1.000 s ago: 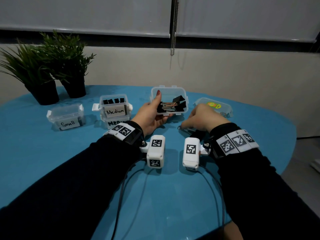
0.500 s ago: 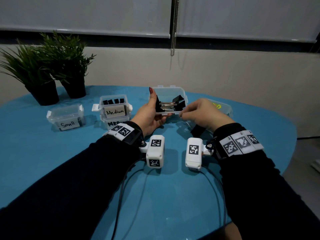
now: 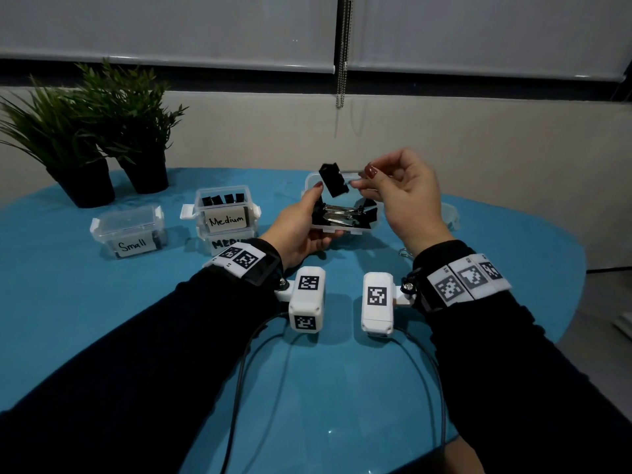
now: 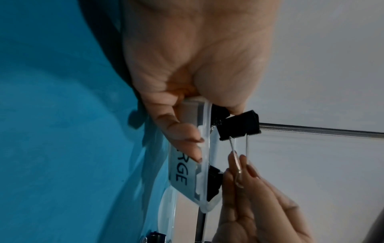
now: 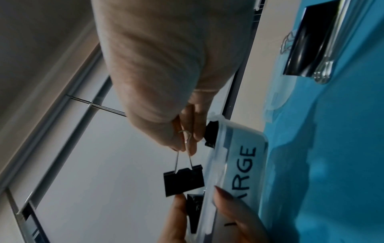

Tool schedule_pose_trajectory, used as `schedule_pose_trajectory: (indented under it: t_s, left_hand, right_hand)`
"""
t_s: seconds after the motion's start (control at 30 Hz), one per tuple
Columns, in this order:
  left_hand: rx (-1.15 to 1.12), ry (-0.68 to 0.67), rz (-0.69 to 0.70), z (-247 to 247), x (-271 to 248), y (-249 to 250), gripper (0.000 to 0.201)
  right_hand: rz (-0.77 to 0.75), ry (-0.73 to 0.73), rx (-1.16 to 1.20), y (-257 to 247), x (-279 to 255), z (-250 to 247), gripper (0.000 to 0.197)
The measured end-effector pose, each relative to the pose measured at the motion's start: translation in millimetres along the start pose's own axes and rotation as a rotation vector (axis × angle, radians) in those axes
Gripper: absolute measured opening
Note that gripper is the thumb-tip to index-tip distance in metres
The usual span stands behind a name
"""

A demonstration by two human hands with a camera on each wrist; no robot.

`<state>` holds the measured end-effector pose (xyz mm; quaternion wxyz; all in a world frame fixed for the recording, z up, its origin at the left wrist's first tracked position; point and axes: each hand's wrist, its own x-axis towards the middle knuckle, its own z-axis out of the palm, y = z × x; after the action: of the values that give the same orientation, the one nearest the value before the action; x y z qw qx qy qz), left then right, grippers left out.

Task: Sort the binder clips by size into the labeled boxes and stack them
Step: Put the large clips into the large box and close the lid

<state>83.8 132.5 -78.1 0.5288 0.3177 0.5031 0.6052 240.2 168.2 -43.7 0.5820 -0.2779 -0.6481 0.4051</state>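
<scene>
1. Head view: your right hand point(image 3: 400, 196) pinches the wire handles of a large binder clip point(image 3: 333, 179) just above the Large box point(image 3: 342, 229), which your left hand point(image 3: 301, 227) grips at its left end, off the surface point(image 3: 102, 302). Lower the clip straight down, clear of the rim.
2. Left wrist view: left-hand fingers point(image 4: 187, 138) curl over the box label; the thumb is at the rim, beside the clip.
3. Right wrist view: thumb and fingertips close on both handles; the clip hangs beside the box. Release only once it's seated among the others.

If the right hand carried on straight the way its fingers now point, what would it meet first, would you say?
Probably the left hand. The right hand pinches the binder clip by its wire handles, fingers pointing left over the large box; the left thumb sits just beyond the clip, though depth is unclear.
</scene>
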Motion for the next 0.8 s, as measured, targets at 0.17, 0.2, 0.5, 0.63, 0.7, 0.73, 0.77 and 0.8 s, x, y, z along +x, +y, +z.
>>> schedule_pose_trajectory:
  t_s: [0.17,0.2,0.5,0.63,0.7,0.73,0.77,0.8]
  left_hand:
    - [-0.038,0.005,-0.020,0.7,-1.6,0.9,0.047]
    - [-0.048,0.003,-0.024,1.0,-2.4,1.0,0.048]
    - [0.107,-0.087,-0.019,3.4,-9.5,0.8,0.062]
    - [0.166,-0.134,-0.002,3.8,-11.7,1.3,0.067]
    - [0.173,-0.145,0.010,4.2,-11.9,0.8,0.067]
    - [0.165,-0.146,0.014,4.6,-11.7,0.6,0.066]
    - [0.152,-0.140,0.018,4.4,-10.8,0.3,0.066]
    - [0.137,-0.128,0.021,4.1,-10.2,0.2,0.065]
  right_hand:
    - [-0.071,-0.063,-0.193,7.5,-0.7,1.8,0.018]
    - [-0.078,-0.070,-0.215,8.4,-1.4,2.5,0.022]
    - [-0.106,-0.196,-0.741,14.9,1.8,4.5,0.008]
    - [-0.093,-0.180,-0.823,14.8,2.4,6.9,0.007]
    - [-0.099,-0.128,-0.859,13.3,3.3,5.6,0.013]
    - [-0.101,-0.114,-0.903,11.7,3.1,4.9,0.016]
    - [-0.102,-0.117,-0.949,9.3,2.2,4.2,0.018]
    - [-0.101,-0.133,-0.987,6.8,1.0,3.8,0.019]
